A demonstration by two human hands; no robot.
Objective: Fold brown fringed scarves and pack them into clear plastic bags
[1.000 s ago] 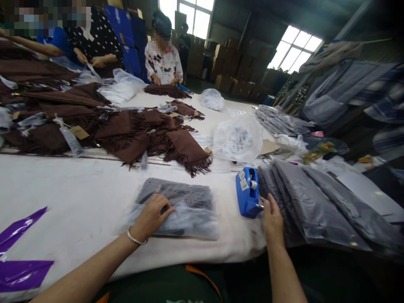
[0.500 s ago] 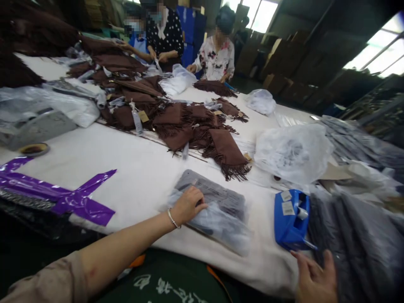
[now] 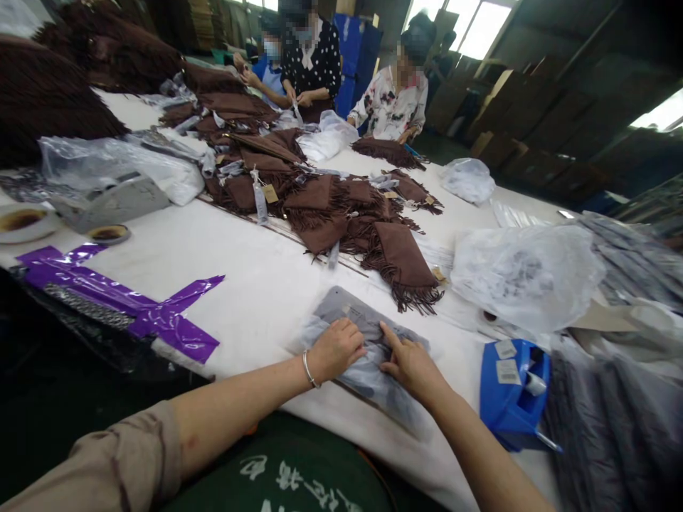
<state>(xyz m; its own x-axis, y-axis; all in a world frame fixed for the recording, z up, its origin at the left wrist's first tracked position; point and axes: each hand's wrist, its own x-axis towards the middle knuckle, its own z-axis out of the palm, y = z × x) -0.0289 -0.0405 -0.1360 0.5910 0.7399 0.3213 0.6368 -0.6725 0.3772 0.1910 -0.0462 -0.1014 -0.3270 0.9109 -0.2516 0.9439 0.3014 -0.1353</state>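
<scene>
The right hand has moved from beside the blue tape dispenser onto the grey packet, joining the left hand. Both sets of fingers lie open, pressing on the clear film; neither hand grips. The packet lies flat on the table, directly before the person, near the brown fringed scarves.

Caution: uneven pressure may crease the film or shift the grey contents inside it. A hard push could skid the packet toward the scarves, where fringe may snag. The metal bracelet could catch the film. The dispenser's cutter is a snag point for a hand swung right, toward the stacked grey packets.

The table surface is white, with purple plastic strips at left. Co-workers stand across it; cardboard cartons fill the room behind.
</scene>
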